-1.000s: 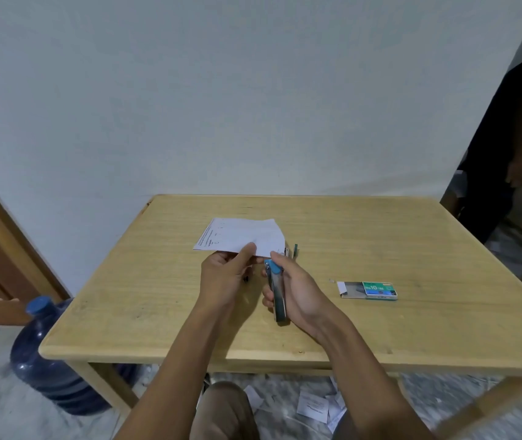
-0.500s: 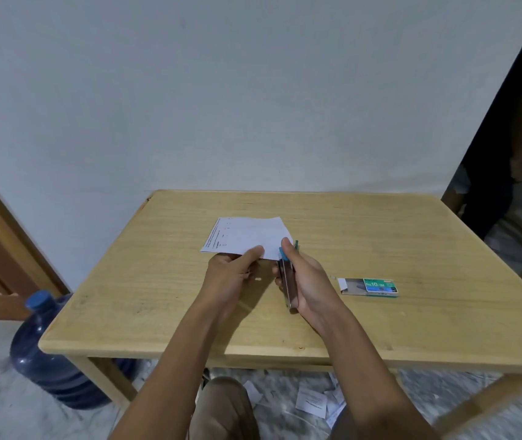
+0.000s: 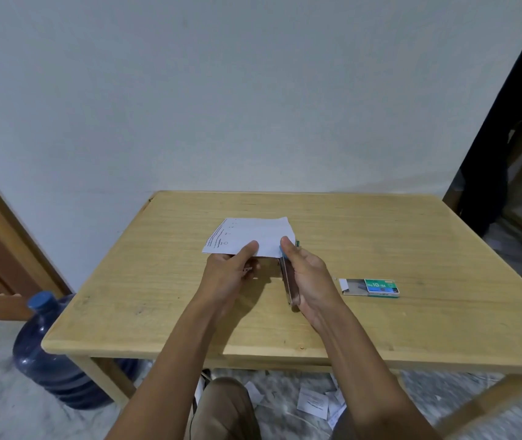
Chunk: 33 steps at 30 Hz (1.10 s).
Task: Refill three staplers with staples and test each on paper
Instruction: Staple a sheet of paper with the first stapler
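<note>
A white printed sheet of paper [image 3: 250, 235] is held just above the middle of the wooden table [image 3: 380, 312]. My left hand [image 3: 231, 274] pinches its near edge with thumb on top. My right hand [image 3: 309, 277] grips a slim blue-tipped stapler [image 3: 286, 281], whose front end sits at the paper's near right corner under my thumb. A small green object [image 3: 298, 242] peeks out just behind the paper's right corner. An open green box of staples [image 3: 371, 287] lies on the table to the right of my right hand.
A blue water jug [image 3: 47, 360] stands on the floor by the table's left front leg. Paper scraps [image 3: 313, 403] lie on the floor under the table. A person in dark clothes [image 3: 501, 154] stands at the far right beside wooden furniture.
My right hand has carried the stapler forward until its front end meets the paper's near right corner. My left hand keeps its pinch on the sheet.
</note>
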Motion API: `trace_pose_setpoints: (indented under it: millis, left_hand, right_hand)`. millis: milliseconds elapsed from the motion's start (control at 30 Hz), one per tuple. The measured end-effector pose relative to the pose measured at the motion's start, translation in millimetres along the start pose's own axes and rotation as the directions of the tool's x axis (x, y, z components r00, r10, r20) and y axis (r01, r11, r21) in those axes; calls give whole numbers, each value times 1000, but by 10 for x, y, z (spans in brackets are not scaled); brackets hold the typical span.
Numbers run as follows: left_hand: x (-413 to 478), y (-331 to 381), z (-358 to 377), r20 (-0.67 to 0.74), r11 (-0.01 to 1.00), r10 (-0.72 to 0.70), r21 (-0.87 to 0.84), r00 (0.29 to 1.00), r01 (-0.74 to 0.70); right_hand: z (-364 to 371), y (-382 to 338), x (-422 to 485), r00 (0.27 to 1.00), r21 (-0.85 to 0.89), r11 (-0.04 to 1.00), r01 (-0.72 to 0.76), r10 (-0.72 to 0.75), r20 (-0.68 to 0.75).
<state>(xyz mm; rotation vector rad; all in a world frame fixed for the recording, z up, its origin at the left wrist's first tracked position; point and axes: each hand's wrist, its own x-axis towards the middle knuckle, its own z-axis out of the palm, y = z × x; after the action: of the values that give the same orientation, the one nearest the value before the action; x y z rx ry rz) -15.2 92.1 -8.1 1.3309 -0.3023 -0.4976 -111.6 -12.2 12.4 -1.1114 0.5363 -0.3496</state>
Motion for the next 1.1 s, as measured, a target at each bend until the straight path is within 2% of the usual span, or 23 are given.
trace_pose_setpoints:
  millis: [133,300,467,567,700,767,867,933,967,1033,1100]
  left_hand:
    - [14,7,-2,8,1000,3,13,1000,-3]
    - [8,6,-22,40,1000,-13,-2,999,13]
    - [63,84,-150,109,990,-96,-93,989,106]
    - [146,162,-341,-26,978,-115,-181,993,108]
    - [319,281,-577,-166,986,-76,-160,983,49]
    - [446,376,-715,-231,998,-38,-65,972,23]
    - [661,435,-937,-344,977,39,208,938,36]
    - [801,387,-1051,-427,904,112,420,897,87]
    - [853,342,-1089,-462,835,147,532,875,140]
    - [891,230,-1129,-505,608,231,742,832,282]
    - [861,123,-1098,-426,425,396,870,814,249]
  right_hand:
    - [-51,49,50,998,0,998,-63,63,6]
    - [-90,-32,73,996,-162,987,10,-24,-83]
    - [-92,-160,214,987,-210,976,51,-81,-139]
    - [-71,-266,225,991,-258,962,86,-108,-74]
    - [-60,-304,289,985,-325,935,143,-165,-42]
    - [-83,-307,294,987,-334,933,133,-156,-44]
    - [-146,-308,299,989,-319,940,117,-139,-47]
    - [-174,-294,299,990,-319,942,109,-133,-54]
    - [-187,-282,297,989,-319,942,105,-131,-61]
    - [-206,-259,290,990,-324,941,96,-125,-71]
    - [-215,-239,287,990,-337,937,91,-121,-68]
